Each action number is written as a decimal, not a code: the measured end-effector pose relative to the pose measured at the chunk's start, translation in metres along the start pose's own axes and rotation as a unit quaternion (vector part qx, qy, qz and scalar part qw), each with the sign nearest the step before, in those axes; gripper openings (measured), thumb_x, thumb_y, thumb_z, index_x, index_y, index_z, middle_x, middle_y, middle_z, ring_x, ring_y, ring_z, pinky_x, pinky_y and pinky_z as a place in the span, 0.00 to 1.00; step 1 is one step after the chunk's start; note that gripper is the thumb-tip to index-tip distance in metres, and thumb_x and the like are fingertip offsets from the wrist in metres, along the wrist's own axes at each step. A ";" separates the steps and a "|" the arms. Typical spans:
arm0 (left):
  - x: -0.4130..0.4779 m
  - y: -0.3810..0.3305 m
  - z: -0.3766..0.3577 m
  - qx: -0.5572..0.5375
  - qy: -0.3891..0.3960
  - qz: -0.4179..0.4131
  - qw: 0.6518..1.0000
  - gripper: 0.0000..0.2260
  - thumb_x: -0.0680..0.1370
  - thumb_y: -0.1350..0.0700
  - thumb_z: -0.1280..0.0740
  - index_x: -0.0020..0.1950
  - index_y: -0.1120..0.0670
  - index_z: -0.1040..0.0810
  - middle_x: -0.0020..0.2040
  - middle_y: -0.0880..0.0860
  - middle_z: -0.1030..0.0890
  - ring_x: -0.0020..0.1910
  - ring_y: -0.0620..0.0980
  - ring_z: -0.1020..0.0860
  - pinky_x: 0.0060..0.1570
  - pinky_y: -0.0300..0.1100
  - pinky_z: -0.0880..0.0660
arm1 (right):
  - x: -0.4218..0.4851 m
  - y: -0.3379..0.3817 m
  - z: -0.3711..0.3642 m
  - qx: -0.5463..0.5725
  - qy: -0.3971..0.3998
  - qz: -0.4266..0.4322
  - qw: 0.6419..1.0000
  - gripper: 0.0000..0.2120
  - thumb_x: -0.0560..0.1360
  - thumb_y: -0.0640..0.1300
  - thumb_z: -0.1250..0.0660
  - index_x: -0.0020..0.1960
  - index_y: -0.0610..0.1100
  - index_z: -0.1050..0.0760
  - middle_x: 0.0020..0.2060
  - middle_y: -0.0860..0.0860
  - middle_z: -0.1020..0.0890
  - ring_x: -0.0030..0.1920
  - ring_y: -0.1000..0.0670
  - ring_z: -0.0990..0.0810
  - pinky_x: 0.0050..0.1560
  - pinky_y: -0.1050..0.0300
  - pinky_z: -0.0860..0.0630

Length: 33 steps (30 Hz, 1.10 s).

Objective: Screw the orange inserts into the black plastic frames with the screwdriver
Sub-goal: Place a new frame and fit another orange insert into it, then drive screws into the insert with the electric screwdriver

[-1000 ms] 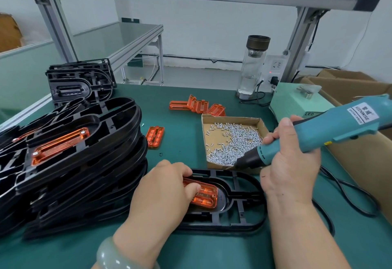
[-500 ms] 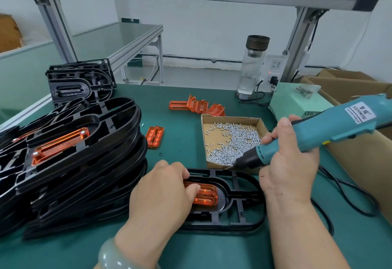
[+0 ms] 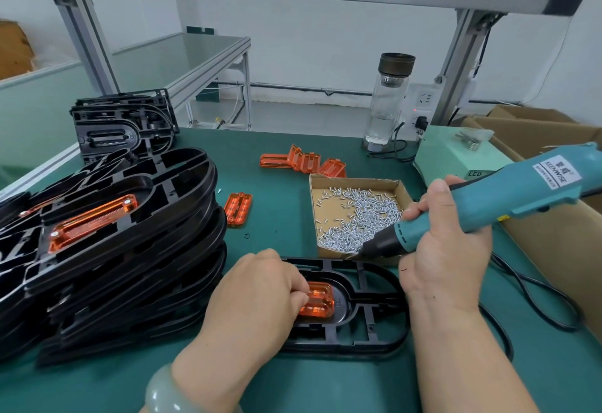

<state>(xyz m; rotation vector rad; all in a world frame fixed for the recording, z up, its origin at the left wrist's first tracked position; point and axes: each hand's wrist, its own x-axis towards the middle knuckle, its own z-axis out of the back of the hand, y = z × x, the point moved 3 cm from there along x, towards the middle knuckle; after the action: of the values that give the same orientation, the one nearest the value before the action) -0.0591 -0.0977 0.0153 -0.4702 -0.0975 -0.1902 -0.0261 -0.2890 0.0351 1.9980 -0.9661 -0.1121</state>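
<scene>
Fingers (image 3: 294, 282) of the left hand (image 3: 257, 298) curl down on the insert (image 3: 319, 302), seated in the frame (image 3: 342, 347) just in front of the box (image 3: 355, 180). The right hand (image 3: 446, 259) wraps the screwdriver (image 3: 508, 197), its tip at the box's near edge. One of the screws (image 3: 358, 220) may drop off the tip, or the insert may shift and thread crooked. One frame is in work; one loose insert lies left of the box, about four behind it.

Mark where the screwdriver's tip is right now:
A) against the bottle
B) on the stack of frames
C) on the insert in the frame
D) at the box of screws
D: the screwdriver, gripped by the right hand, points its tip into the near edge of the box, while the left hand holds the insert in the frame.
</scene>
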 end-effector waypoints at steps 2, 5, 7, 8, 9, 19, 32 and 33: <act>0.001 0.001 -0.001 -0.002 0.009 -0.009 1.000 0.05 0.76 0.47 0.36 0.46 0.41 0.20 0.42 0.43 0.29 0.47 0.44 0.30 0.49 0.42 0.30 | 0.000 0.000 -0.001 -0.002 0.000 0.000 1.000 0.05 0.78 0.39 0.33 0.50 0.47 0.28 0.26 0.57 0.25 0.28 0.55 0.27 0.37 0.61 0.27; 0.002 0.002 -0.004 -0.011 0.013 -0.013 1.000 0.05 0.75 0.48 0.34 0.47 0.42 0.19 0.42 0.42 0.29 0.48 0.44 0.30 0.48 0.39 0.32 | 0.000 0.000 -0.002 -0.003 0.002 -0.002 1.000 0.05 0.78 0.39 0.33 0.49 0.47 0.27 0.26 0.57 0.25 0.28 0.55 0.27 0.37 0.61 0.27; 0.003 0.001 -0.005 -0.014 0.019 -0.012 1.000 0.05 0.75 0.48 0.34 0.49 0.42 0.19 0.43 0.42 0.28 0.49 0.44 0.30 0.47 0.38 0.34 | -0.001 0.000 -0.002 -0.001 0.002 -0.004 1.000 0.05 0.78 0.39 0.34 0.49 0.47 0.28 0.26 0.57 0.25 0.28 0.55 0.27 0.37 0.61 0.27; 0.003 0.001 -0.006 -0.013 0.020 -0.013 1.000 0.06 0.75 0.48 0.34 0.49 0.42 0.19 0.43 0.42 0.28 0.49 0.44 0.30 0.46 0.38 0.34 | -0.001 0.000 -0.002 0.000 0.003 -0.004 1.000 0.05 0.78 0.38 0.34 0.49 0.47 0.28 0.25 0.57 0.25 0.28 0.55 0.27 0.37 0.61 0.27; 0.003 0.002 -0.006 -0.010 0.021 -0.013 1.000 0.06 0.75 0.48 0.34 0.49 0.42 0.19 0.43 0.42 0.28 0.48 0.44 0.30 0.46 0.38 0.35 | -0.001 0.000 -0.002 0.000 0.004 -0.004 1.000 0.05 0.78 0.39 0.34 0.49 0.47 0.28 0.25 0.57 0.25 0.28 0.55 0.27 0.36 0.61 0.27; 0.001 0.000 -0.006 0.005 0.046 0.006 0.999 0.07 0.76 0.48 0.34 0.52 0.41 0.20 0.47 0.43 0.29 0.49 0.45 0.30 0.46 0.38 0.35 | -0.002 0.001 -0.002 -0.005 0.001 -0.002 1.000 0.05 0.78 0.39 0.34 0.50 0.47 0.28 0.25 0.57 0.25 0.27 0.55 0.27 0.36 0.61 0.27; 0.050 -0.038 0.009 -0.043 -0.056 -0.059 0.996 0.08 0.78 0.52 0.37 0.52 0.47 0.18 0.49 0.50 0.19 0.53 0.53 0.24 0.52 0.47 0.27 | -0.001 0.004 -0.001 0.008 -0.008 -0.022 1.000 0.05 0.79 0.38 0.34 0.50 0.46 0.28 0.27 0.55 0.25 0.28 0.53 0.27 0.37 0.59 0.27; 0.061 -0.044 0.006 -0.019 -0.044 -0.068 0.996 0.09 0.78 0.53 0.38 0.48 0.50 0.18 0.47 0.52 0.19 0.53 0.55 0.25 0.50 0.47 0.27 | -0.001 0.003 -0.001 0.008 -0.008 -0.022 1.000 0.05 0.79 0.38 0.34 0.50 0.46 0.28 0.27 0.55 0.25 0.29 0.53 0.28 0.38 0.58 0.27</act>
<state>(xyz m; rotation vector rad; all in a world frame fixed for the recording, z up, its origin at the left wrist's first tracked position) -0.0087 -0.1435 0.0481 -0.5112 -0.2134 -0.3057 -0.0282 -0.2885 0.0381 2.0360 -0.9354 -0.1464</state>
